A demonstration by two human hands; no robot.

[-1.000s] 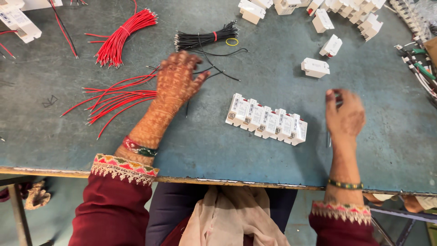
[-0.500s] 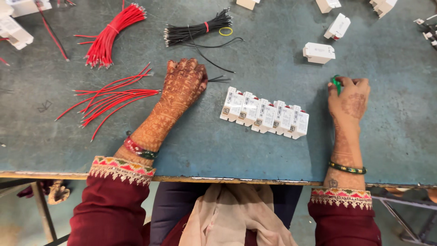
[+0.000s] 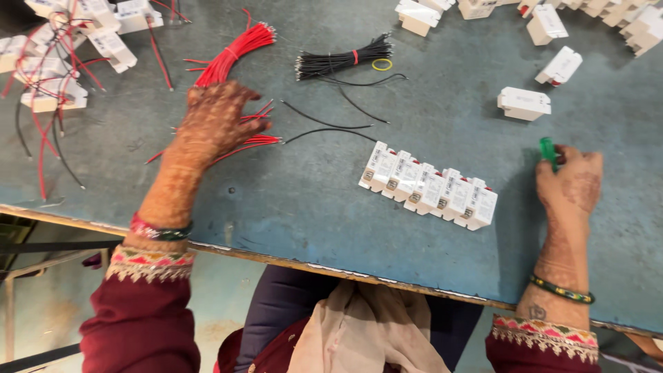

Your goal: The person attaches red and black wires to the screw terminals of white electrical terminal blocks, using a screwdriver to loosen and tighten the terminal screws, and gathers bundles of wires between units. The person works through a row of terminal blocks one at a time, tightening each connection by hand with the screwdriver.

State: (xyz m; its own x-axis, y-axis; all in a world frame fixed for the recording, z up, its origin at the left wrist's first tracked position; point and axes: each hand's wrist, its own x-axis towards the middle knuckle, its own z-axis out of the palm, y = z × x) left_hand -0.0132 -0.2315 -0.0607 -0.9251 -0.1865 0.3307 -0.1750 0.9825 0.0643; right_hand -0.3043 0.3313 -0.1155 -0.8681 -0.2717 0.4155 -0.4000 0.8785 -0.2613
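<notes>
Scuffed blue-green worktable [image 3: 276, 207] fills the frame, edge running along the bottom, and the action is left of centre. Loose red wires [image 3: 266, 140] lie fanned on the surface, and the left hand [image 3: 210, 128] is right on top of them, palm down, fingers spread wide, covering most of the fan with only the stripped tips poking out to the right. No pinch yet: the hand is flat and nothing is lifted.

Over at the right edge, the right hand [image 3: 570, 183] rests on the table with its fingers curled tight around a green-handled tool [image 3: 548, 152], the green end sticking up above the knuckles. Its tip is hidden, so I can't tell what kind of tool it is.

Between the two hands sits a row of white modules [image 3: 428, 186], five of them side by side, tilted across the middle of the frame. Just above it, two loose black wires [image 3: 324, 128] lie apart from the red ones.

Further out: a tied red bundle [image 3: 231, 55] top centre-left, a tied black bundle [image 3: 342, 62] beside it with a yellow rubber ring [image 3: 381, 64] at its end, single white modules [image 3: 525, 103] scattered upper right, and already wired modules [image 3: 55, 48] heaped upper left.

My read: this is the wire-picking step. What it calls for is closing those spread fingers on one red wire, separating it cleanly from its neighbours, and bringing it across to the row while the tool hand stays ready.
</notes>
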